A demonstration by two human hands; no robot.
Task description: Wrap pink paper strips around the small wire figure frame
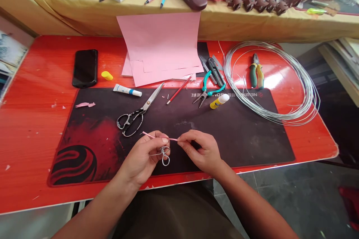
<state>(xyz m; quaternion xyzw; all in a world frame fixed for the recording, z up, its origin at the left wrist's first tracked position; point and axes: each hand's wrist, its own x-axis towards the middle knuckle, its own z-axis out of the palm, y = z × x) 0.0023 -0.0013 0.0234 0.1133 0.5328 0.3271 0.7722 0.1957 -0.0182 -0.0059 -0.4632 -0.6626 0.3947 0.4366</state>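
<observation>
My left hand is closed around a bent wire piece whose loops hang below the fingers. Along its thumb runs a thin pink paper strip, which seems to lie on a straight part of the wire. The strip's right end is pinched between thumb and forefinger of my right hand. Just beyond my left hand lie large scissors with black handles, blades pointing away. A red pencil and a yellow glue stick with a white cap are farther back on the dark desk mat.
Pink paper sheets lean at the back. To the right lie a wire coil, green-yellow pliers, teal pliers and a utility knife. On the left are a phone, a yellow cap and a white tube.
</observation>
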